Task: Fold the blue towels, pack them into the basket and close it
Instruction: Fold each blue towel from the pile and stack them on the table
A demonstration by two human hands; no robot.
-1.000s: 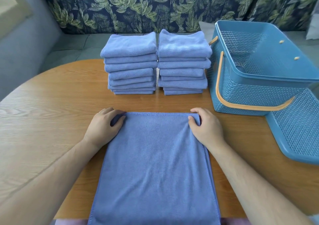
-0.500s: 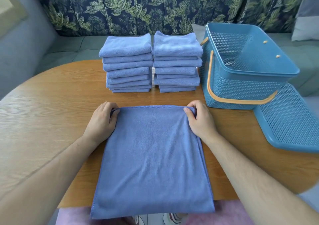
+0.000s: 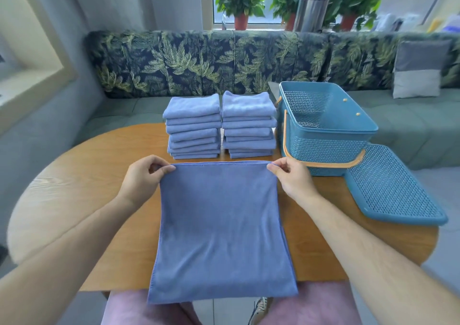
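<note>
The towel's (image 3: 224, 225) 12 o'clock edge, flat on the bench (image 3: 82, 175) a second ago, is now lifted off it and stretched taut; the left grip (image 3: 143, 179) and right grip (image 3: 292, 179), earlier pressing its far corners down, now pinch them, raised.

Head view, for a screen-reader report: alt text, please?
A person's left hand and right hand pinch the far corners of a blue towel draped over the near edge of a wooden table. Behind it stand two stacks of folded towels, beside an empty blue basket with its lid lying off.
</note>
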